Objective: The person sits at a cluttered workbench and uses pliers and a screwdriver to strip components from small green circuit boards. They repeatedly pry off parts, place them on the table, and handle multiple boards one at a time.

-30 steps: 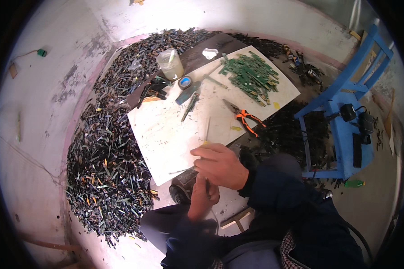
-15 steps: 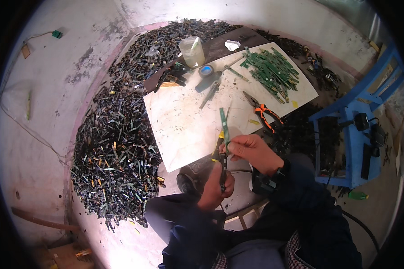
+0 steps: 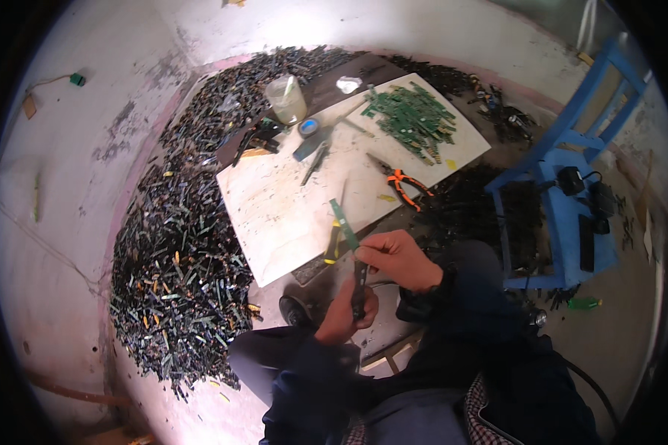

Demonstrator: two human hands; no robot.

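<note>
My right hand point(image 3: 401, 258) pinches a narrow green circuit board strip point(image 3: 343, 220), which slants up and to the left over the white board's near edge. Below it, my left hand point(image 3: 345, 311) is closed round a dark strip point(image 3: 360, 285) that stands nearly upright. The two strips meet or overlap by my right fingertips; whether they are joined I cannot tell. Just behind the strips, a yellow-and-black screwdriver point(image 3: 333, 242) lies at the edge of the white board point(image 3: 271, 230). Pliers with orange-and-black handles point(image 3: 399, 183) rest on the board beyond my right hand.
Green strips point(image 3: 410, 115) are heaped on the board's far right. A cloudy plastic cup point(image 3: 286, 101), a blue-centred tape roll point(image 3: 308, 127) and dark strips point(image 3: 258, 139) stand farther back. A large pile of dark strips point(image 3: 182, 259) covers the floor at left. A blue chair point(image 3: 571, 215) is at right.
The view has shifted, so the board and tools appear farther left. The green strip now leans more to the left; both hands keep their holds.
</note>
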